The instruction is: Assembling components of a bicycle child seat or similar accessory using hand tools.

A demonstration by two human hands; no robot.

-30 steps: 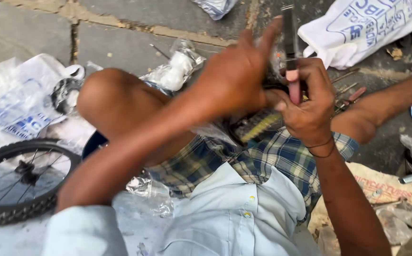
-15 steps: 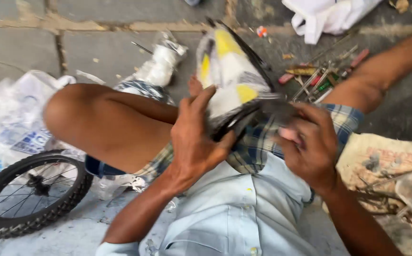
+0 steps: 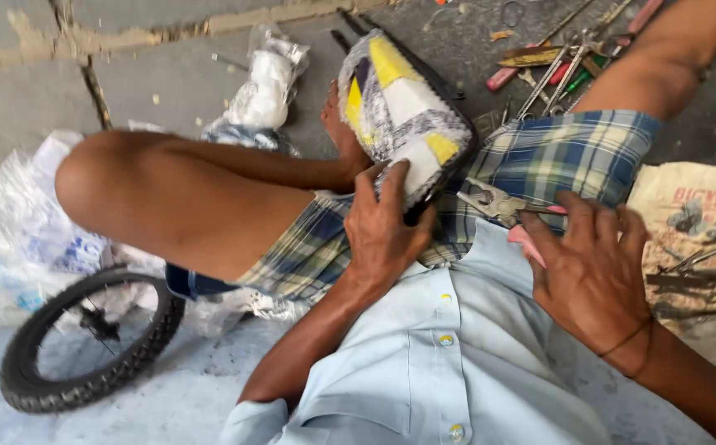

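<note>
Saddle (image 3: 399,107), patterned yellow, white and grey, propped on lap, gripped at near end by left hand (image 3: 382,231). Pliers (image 3: 498,204), pink-handled, clasped in right hand (image 3: 593,272). Small wheel (image 3: 86,346) laid at left.

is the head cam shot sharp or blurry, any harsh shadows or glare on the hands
Head view: mostly sharp, soft even daylight, no hard shadows. Left hand on the patterned seat and right hand with the pliers are clear; the small wheel bends slightly near the frame edge.
</note>
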